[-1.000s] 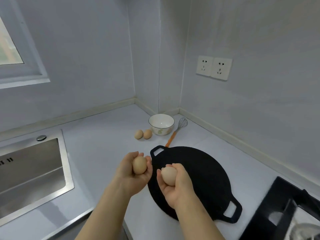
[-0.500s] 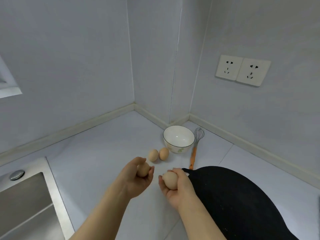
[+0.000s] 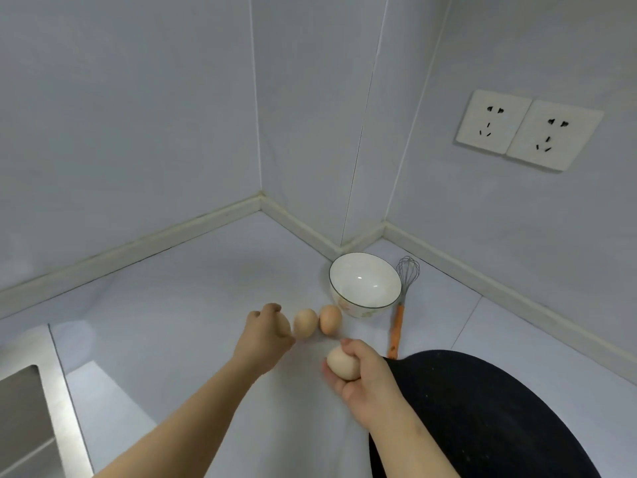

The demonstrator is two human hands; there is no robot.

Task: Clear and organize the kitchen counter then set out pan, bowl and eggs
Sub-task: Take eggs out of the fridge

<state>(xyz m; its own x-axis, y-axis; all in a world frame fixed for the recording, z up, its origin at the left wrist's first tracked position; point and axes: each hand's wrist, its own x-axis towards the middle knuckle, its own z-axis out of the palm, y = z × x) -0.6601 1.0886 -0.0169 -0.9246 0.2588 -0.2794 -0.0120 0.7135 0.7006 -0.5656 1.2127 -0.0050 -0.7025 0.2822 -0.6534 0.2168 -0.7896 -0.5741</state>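
Two brown eggs (image 3: pixel 305 322) (image 3: pixel 330 319) lie side by side on the white counter, just left of a white bowl (image 3: pixel 365 284). My left hand (image 3: pixel 265 336) is low at the counter, right beside the left egg, its fingers curled round a third egg (image 3: pixel 283 324) that is mostly hidden. My right hand (image 3: pixel 362 381) grips a pale egg (image 3: pixel 343 364) a little nearer to me, above the counter by the pan's edge. The black flat pan (image 3: pixel 482 419) fills the lower right.
A wire whisk with an orange handle (image 3: pixel 397 326) lies right of the bowl. The steel sink's rim (image 3: pixel 51 391) is at the lower left. Two wall sockets (image 3: pixel 527 134) sit on the right wall. The counter ends in a wall corner behind the bowl.
Both hands moved forward toward the two eggs on the counter. My left hand went down beside them with its egg. The view closed in on the corner.
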